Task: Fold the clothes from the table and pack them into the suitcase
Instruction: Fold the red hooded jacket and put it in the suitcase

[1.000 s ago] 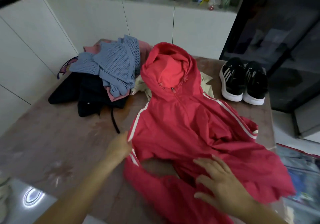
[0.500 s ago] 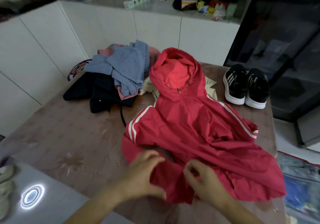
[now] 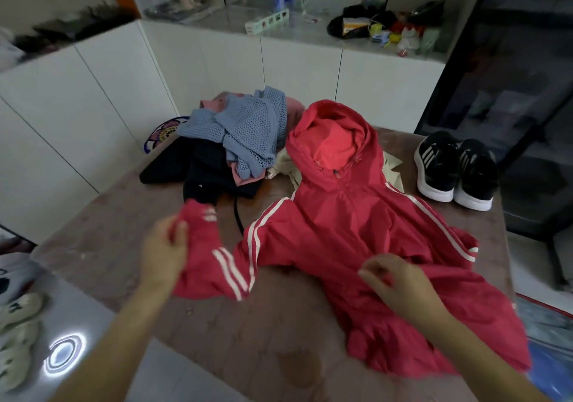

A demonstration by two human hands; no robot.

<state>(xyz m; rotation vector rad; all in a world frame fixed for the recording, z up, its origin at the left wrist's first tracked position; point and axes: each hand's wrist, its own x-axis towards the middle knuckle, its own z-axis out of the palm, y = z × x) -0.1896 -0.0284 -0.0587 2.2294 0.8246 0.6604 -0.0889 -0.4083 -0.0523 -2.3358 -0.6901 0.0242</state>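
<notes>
Left hand (image 3: 162, 254) grips the sleeve (image 3: 210, 255) of the red jacket (image 3: 341, 231), spread hood-away on the desk (image 3: 93, 240), while the right hand (image 3: 400, 283) curls over its front, grasp unclear; I'd draw that sleeve out straight and flat before folding it across.

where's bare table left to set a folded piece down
Bare table lies left of the left hand, in front of the clothes pile, and along the near edge below the red jacket. Far side is crowded: pile, jacket, sneakers.
</notes>
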